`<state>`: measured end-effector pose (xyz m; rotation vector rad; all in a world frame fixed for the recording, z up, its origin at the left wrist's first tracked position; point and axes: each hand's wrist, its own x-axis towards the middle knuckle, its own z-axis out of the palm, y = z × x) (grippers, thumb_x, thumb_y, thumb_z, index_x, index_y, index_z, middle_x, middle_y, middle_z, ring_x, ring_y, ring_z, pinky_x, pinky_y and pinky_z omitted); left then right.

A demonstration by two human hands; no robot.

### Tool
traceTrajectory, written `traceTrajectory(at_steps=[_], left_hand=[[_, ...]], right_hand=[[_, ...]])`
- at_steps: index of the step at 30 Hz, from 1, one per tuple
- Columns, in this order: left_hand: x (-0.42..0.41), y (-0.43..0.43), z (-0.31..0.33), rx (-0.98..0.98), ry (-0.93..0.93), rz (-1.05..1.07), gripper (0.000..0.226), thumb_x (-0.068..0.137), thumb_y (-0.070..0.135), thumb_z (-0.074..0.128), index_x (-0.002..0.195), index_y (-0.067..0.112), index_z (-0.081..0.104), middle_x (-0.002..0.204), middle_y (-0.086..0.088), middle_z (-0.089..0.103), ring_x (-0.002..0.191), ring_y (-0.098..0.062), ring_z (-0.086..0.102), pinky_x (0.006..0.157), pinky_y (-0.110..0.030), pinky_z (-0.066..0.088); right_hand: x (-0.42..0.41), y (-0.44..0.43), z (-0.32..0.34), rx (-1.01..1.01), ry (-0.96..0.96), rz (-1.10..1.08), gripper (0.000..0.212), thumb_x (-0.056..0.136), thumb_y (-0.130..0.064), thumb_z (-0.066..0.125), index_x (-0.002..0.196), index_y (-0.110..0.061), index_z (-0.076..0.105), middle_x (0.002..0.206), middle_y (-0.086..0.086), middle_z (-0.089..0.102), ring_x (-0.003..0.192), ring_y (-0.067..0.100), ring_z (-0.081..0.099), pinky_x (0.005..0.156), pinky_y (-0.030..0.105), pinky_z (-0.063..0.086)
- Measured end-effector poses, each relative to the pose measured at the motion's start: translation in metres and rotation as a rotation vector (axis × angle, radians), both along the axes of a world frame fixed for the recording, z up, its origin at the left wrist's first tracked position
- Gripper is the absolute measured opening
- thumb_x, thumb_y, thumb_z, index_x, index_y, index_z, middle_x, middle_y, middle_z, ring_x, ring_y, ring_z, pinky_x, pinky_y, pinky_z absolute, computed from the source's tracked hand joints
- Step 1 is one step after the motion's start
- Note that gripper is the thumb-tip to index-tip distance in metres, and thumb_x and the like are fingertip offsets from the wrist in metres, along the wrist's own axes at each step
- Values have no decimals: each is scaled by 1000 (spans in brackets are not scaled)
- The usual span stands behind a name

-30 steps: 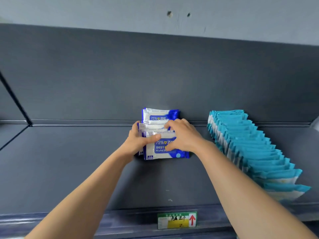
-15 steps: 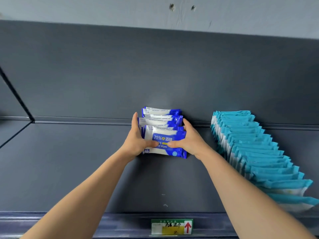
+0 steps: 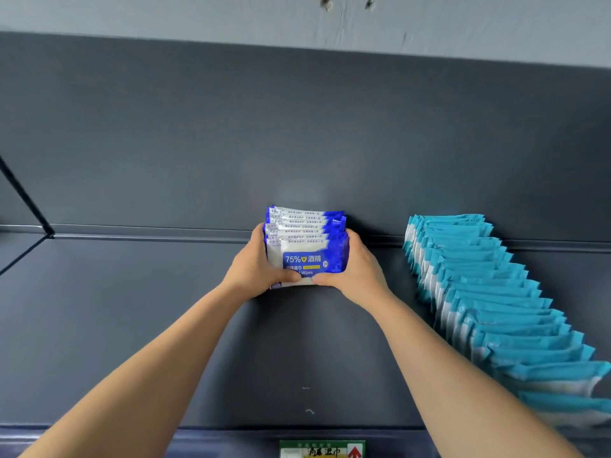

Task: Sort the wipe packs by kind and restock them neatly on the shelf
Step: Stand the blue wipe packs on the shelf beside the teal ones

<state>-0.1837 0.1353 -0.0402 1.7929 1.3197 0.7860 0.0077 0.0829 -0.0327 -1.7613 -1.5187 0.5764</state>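
Shelf (image 3: pixel 132 325) front lip, price label (image 3: pixel 322 449). Left hand (image 3: pixel 254 272) and right hand (image 3: pixel 357 276) clamp the blue wipe packs (image 3: pixel 307 256) by both ends, thumbs on the front face. The packs stand upright mid-shelf, close to the back panel. Likely light, squashy, slick film: grip the ends. Teal packs (image 3: pixel 489 292) in a row to the right.

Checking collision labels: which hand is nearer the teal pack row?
Right. The right hand grips the blue packs on their right side, apart from the teal row to its right; the left hand grips their far side.
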Motion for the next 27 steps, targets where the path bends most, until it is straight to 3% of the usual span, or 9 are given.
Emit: traceTrajectory(at_steps=[3, 5, 7, 9, 11, 14, 18, 22, 27], left_hand=[[-2, 0, -4, 52, -7, 1, 97, 54, 32, 90, 132, 38, 34, 115, 28, 59, 110, -7, 57, 94, -32, 44], [-7, 3, -3, 24, 53, -120, 104, 47, 43, 89, 132, 44, 29, 116, 29, 60, 114, -7, 57, 104, -42, 40], [-11, 5, -2, 19, 129, -183, 107, 44, 45, 87, 132, 46, 25, 115, 31, 60, 114, -6, 58, 107, -49, 35], [-9, 2, 0, 53, 115, -106, 101, 47, 42, 85, 131, 47, 28, 111, 34, 60, 111, -6, 58, 105, -45, 39], [-6, -2, -2, 127, 112, -29, 94, 58, 35, 85, 133, 46, 30, 104, 37, 59, 106, -7, 58, 103, -41, 40], [-6, -3, 0, 116, 166, -81, 92, 62, 37, 82, 136, 43, 27, 104, 35, 60, 107, -10, 59, 105, -43, 37], [-13, -2, 3, 72, 137, -136, 99, 50, 42, 79, 133, 49, 26, 114, 31, 60, 113, -11, 57, 102, -46, 42], [-13, -11, 0, 128, 111, -66, 96, 51, 35, 82, 130, 42, 28, 117, 25, 59, 108, -12, 59, 93, -46, 49], [-9, -18, 4, 227, 199, -13, 126, 56, 32, 87, 147, 35, -1, 139, 5, 44, 123, -20, 48, 97, -45, 45]], right_hand=[[-2, 5, -5, 2, 40, 1, 99, 51, -38, 90, 133, -29, 37, 124, -17, 55, 110, 8, 56, 91, 37, 50], [2, 7, -8, -104, 133, 54, 111, 42, -43, 90, 134, -39, 28, 125, -23, 54, 112, 7, 57, 95, 38, 50], [6, 8, -9, -189, 166, 76, 109, 37, -40, 87, 127, -48, 25, 119, -26, 57, 108, 7, 60, 95, 40, 51], [7, 7, -10, -197, 147, 77, 105, 43, -31, 83, 129, -49, 24, 116, -24, 59, 105, 8, 61, 92, 40, 53], [4, 4, -9, -150, 111, 49, 98, 55, -23, 81, 134, -44, 26, 116, -21, 59, 104, 9, 60, 92, 36, 52], [2, 1, -7, -109, 83, 22, 91, 66, -18, 80, 138, -35, 28, 117, -16, 59, 104, 12, 60, 91, 33, 50], [1, -2, -4, -121, 59, 12, 97, 64, -19, 82, 142, -31, 25, 122, -12, 58, 105, 14, 60, 92, 36, 51], [-1, -7, -6, -113, 10, -8, 109, 63, -24, 84, 148, -27, 16, 131, -10, 54, 112, 15, 56, 95, 37, 49], [-2, -16, -3, -106, -71, -39, 109, 68, -26, 83, 150, -19, 12, 137, -3, 48, 118, 18, 52, 94, 37, 47]])
